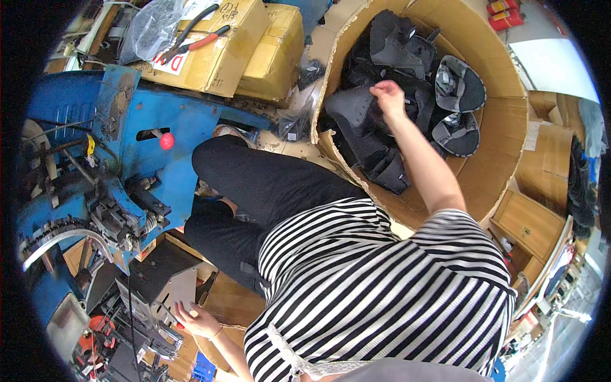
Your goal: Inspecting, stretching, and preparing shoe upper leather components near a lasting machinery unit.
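Observation:
My right hand (389,100) is over a large round-sided cardboard box (509,137), its fingers loosely bent and apart. Just beneath and beside the fingertips lies a black shoe upper (354,113) with a row of small holes; whether they touch is unclear. Several other black uppers are heaped in the box, and two shoe pieces with grey patterned lining (459,84) lie along its right side. Low on the left, my left hand (200,321) has its fingers curled round a thin tool with a red end (181,326), near a grey metal bracket (176,294).
A blue machine (159,108) with a red knob (167,141) stands at my left. Pliers (191,47) with red and black handles lie on a closed carton (219,73). A wooden cabinet (531,223) is at the right. More dark machine parts (114,356) sit at lower left.

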`<action>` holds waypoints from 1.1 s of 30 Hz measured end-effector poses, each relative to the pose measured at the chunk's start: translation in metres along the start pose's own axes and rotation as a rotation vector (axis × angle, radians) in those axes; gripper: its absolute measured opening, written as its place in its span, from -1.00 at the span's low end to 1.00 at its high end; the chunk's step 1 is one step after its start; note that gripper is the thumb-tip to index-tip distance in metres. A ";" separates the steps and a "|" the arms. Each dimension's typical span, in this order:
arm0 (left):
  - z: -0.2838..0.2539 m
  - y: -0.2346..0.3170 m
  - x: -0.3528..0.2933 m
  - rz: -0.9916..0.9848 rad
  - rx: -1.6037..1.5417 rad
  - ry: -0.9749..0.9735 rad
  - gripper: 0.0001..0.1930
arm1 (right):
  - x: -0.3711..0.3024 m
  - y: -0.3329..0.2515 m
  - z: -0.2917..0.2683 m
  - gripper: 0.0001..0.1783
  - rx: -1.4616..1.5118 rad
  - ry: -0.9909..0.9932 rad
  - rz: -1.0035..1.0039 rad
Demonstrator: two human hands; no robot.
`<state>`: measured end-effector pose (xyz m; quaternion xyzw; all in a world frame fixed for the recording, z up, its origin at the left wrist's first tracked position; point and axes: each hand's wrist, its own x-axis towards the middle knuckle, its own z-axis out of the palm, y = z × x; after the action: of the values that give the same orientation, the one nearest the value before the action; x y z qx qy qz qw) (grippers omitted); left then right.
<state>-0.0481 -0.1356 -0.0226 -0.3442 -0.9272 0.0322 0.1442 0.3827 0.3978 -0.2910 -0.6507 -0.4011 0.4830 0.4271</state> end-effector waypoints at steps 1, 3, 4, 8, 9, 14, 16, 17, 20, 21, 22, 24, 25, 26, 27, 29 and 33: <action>-0.007 0.023 0.022 0.106 -0.088 0.026 -0.70 | 0.000 -0.036 -0.022 -0.79 -0.195 -0.144 -0.193; -0.023 0.069 0.048 0.208 -0.269 0.049 -0.69 | -0.040 -0.159 -0.034 -0.84 -0.288 -0.568 -0.342; -0.033 0.093 0.056 0.211 -0.369 0.047 -0.68 | -0.064 -0.213 -0.030 -0.86 -0.232 -0.755 -0.345; -0.064 0.174 0.087 0.322 -0.666 0.181 -0.63 | -0.137 -0.348 0.012 -0.83 -0.539 -1.257 -1.182; -0.072 0.190 0.094 0.386 -0.747 0.248 -0.59 | -0.157 -0.354 0.032 -0.83 -0.485 -1.394 -1.231; -0.108 0.226 0.126 0.754 -1.204 -0.021 -0.44 | -0.264 -0.312 0.133 -0.86 -0.305 -2.060 -1.269; -0.070 0.214 0.100 0.410 -1.601 -0.489 -0.50 | -0.290 -0.277 0.145 -0.87 -0.131 -1.846 -1.440; -0.041 0.200 0.090 0.414 -1.512 -0.501 -0.56 | -0.289 -0.282 0.146 -0.74 -0.350 -1.855 -1.500; -0.014 0.172 0.063 0.256 -1.362 -0.380 -0.69 | -0.272 -0.289 0.147 -0.46 -0.373 -1.255 -1.486; -0.011 0.165 0.060 0.215 -1.413 -0.372 -0.73 | -0.268 -0.274 0.145 -0.39 -0.381 -1.129 -1.222; -0.011 0.161 0.058 0.195 -1.416 -0.368 -0.73 | -0.263 -0.250 0.141 -0.31 -0.392 -0.988 -0.965; -0.008 0.157 0.055 0.188 -1.433 -0.340 -0.75 | -0.253 -0.198 0.136 -0.32 -0.262 -1.258 -0.198; -0.004 0.151 0.054 0.181 -1.467 -0.338 -0.71 | -0.261 -0.195 0.139 -0.37 -0.158 -1.358 0.205; 0.002 0.150 0.051 0.171 -1.469 -0.335 -0.71 | -0.272 -0.192 0.138 -0.42 -0.048 -1.414 0.614; 0.008 0.149 0.048 0.051 -1.551 -0.292 -0.67 | -0.284 -0.180 0.136 -0.49 -0.064 -1.436 0.512; 0.006 0.144 0.052 -0.070 -1.576 -0.193 -0.56 | -0.302 -0.175 0.135 -0.61 -0.164 -1.484 0.350; -0.006 0.124 0.077 0.248 -1.363 -0.127 -0.59 | -0.314 -0.187 0.141 -0.61 -0.151 -1.611 0.318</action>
<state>-0.0239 0.0082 -0.0172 -0.4589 -0.7011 -0.5207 -0.1634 0.1586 0.1864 -0.0487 -0.1808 -0.5190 0.8282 -0.1096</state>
